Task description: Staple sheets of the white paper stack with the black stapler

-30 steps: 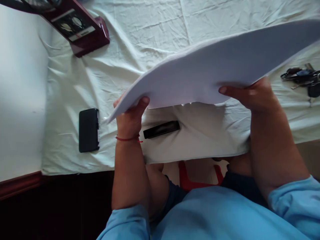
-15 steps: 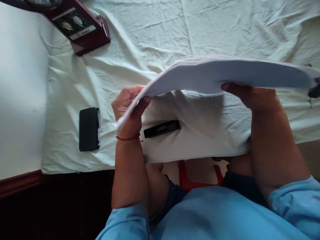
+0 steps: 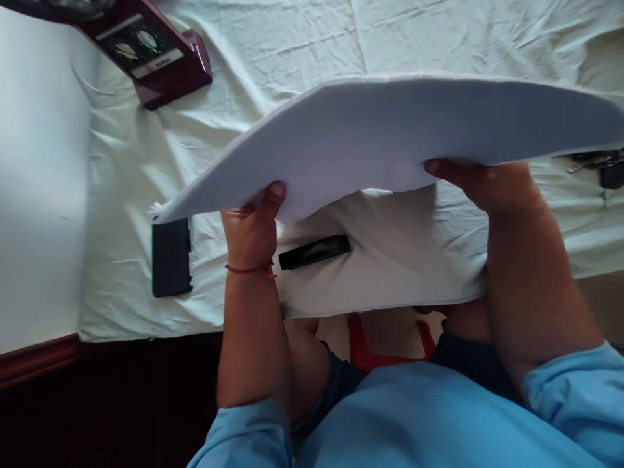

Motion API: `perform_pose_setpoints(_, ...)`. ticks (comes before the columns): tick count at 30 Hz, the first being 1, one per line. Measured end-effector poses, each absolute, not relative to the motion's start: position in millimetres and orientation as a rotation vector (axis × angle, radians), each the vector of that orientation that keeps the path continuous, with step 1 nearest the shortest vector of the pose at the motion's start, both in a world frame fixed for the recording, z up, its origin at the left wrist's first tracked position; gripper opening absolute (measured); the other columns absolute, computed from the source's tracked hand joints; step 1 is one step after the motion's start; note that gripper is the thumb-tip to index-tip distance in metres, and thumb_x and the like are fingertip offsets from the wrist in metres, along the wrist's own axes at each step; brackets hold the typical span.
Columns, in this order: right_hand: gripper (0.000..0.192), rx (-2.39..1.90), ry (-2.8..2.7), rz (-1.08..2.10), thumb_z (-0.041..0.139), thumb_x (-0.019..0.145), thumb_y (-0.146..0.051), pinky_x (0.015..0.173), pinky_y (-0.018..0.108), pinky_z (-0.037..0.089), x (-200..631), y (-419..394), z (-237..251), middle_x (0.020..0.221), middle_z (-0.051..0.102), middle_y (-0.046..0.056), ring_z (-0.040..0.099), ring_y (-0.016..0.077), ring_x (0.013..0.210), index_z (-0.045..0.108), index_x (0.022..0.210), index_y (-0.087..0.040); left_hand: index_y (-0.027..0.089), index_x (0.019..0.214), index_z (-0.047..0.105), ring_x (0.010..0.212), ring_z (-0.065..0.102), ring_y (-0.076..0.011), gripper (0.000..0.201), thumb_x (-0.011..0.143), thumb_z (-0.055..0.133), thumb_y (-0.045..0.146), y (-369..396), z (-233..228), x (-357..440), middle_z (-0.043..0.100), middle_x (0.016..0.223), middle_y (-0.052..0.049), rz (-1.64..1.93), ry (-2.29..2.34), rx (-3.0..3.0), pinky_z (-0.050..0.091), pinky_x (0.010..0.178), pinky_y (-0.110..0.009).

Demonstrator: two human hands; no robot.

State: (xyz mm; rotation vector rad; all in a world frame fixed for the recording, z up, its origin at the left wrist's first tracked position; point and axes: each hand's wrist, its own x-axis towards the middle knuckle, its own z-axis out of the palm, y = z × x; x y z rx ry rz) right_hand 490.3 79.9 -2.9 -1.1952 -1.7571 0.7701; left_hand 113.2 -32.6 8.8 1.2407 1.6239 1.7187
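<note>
Your left hand (image 3: 251, 227) pinches the near edge of a stack of white paper (image 3: 390, 140), thumb pressed up against the underside and the other fingers hidden above the sheets. Your right hand (image 3: 487, 185) grips the same edge farther along in the same way — thumb below, fingers out of sight on top. The stack hangs in the air above the table, bowed, its far side tipped up toward you so that you see the underside; no part of it touches the cloth.

This looks like the carrying or squaring stage of handling the sheets. Any lowering would call for both hands to drop level together, since the left corner sags and overhangs the black phone (image 3: 170, 257).

Under the stack a black pen-like case (image 3: 314, 251) lies on the wrinkled white tablecloth (image 3: 292, 58), just beside your left wrist with its red thread bracelet (image 3: 248, 268). A dark red box (image 3: 156, 55) sits at the far left corner, a bunch of keys (image 3: 602, 166) at the right edge. The table's wooden rim (image 3: 39, 361) shows at the lower left; beyond it, shadow.
</note>
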Motion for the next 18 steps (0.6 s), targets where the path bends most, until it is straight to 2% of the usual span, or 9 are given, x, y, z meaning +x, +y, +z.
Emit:
perform_pose_setpoints(3,0.065,-1.236,-1.852,0.722,0.102,0.076,-0.069,0.13,0.058,0.06,492,78,0,0.12,0.079,0.006,0.075,0.033,0.128,0.074,0.117,-0.027,0.025,0.121,0.081,0.128,0.078,-0.035,0.075,0.069,0.104,0.074,-33,4,112,0.083,0.117,-0.01,1.636,1.627,1.21,0.057,0.13,-0.055)
perform_pose_setpoints(8,0.057,-1.28,-1.92,0.83,0.095,0.087,-0.065,0.128,0.057,0.063,493,77,0,0.126,0.08,0.009,0.077,0.0364,0.13,0.074,0.124,-0.027,0.025,0.101,0.081,0.122,0.078,-0.0356,0.05,0.074,0.104,0.06,-37,11,110,0.086,0.111,-0.008,1.474,1.784,1.23,0.057,0.129,-0.053)
perform_pose_setpoints(10,0.06,-1.29,-1.902,0.788,0.096,0.086,-0.062,0.128,0.058,0.062,492,77,0,0.126,0.081,0.009,0.077,0.0371,0.131,0.073,0.129,-0.026,0.025,0.098,0.081,0.12,0.078,-0.0351,0.043,0.079,0.101,0.057,-39,17,109,0.087,0.112,-0.007,1.427,1.831,1.251,0.058,0.126,-0.051)
perform_pose_setpoints(14,0.074,-1.342,-1.816,0.646,0.105,0.075,-0.049,0.137,0.058,0.053,490,76,1,0.135,0.081,0.01,0.072,0.0367,0.14,0.071,0.136,-0.025,0.027,0.097,0.081,0.124,0.078,-0.0363,0.036,0.081,0.101,0.052,-39,17,106,0.087,0.108,-0.005,1.402,1.828,1.305,0.056,0.13,-0.051)
perform_pose_setpoints(18,0.068,-1.343,-1.817,0.765,0.104,0.076,-0.048,0.135,0.054,0.056,486,74,4,0.141,0.08,0.012,0.072,0.0353,0.141,0.073,0.13,-0.023,0.027,0.107,0.081,0.14,0.075,-0.0364,0.044,0.081,0.104,0.056,-28,4,104,0.086,0.116,-0.008,1.448,1.679,1.287,0.048,0.139,-0.051)
